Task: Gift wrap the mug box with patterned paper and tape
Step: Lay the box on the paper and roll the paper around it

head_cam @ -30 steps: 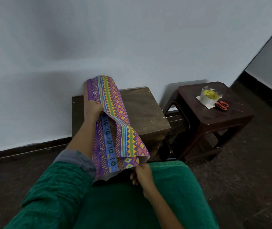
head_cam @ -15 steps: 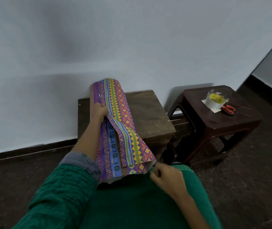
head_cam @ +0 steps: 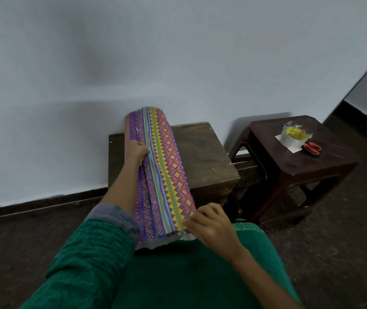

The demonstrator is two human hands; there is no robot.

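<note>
Stage: early, by my reading. I see the patterned wrapping paper curled over into a long tube shape, not taped down anywhere I can make out.
Mug box: not visible to me. It may sit under the paper on the wooden box table, but I cannot confirm that from this view.
Paper position: its far end rests on the table against the wall; its near end reaches over the edge toward my lap, white underside showing at the bottom.
Left hand: gripping the paper's left edge partway along its length, fingers curled onto it.
Right hand: pinching the near right corner of the paper, fingertips on the top layer.
Tape: the clear tape roll sits on the dark plastic stool, well apart from the paper and untouched.
Scissors: the orange-handled scissors lie just beside the tape.
Done: paper brought round on itself.
Left: I judge the seam needs aligning and taping, then both ends folding and taping.
</note>
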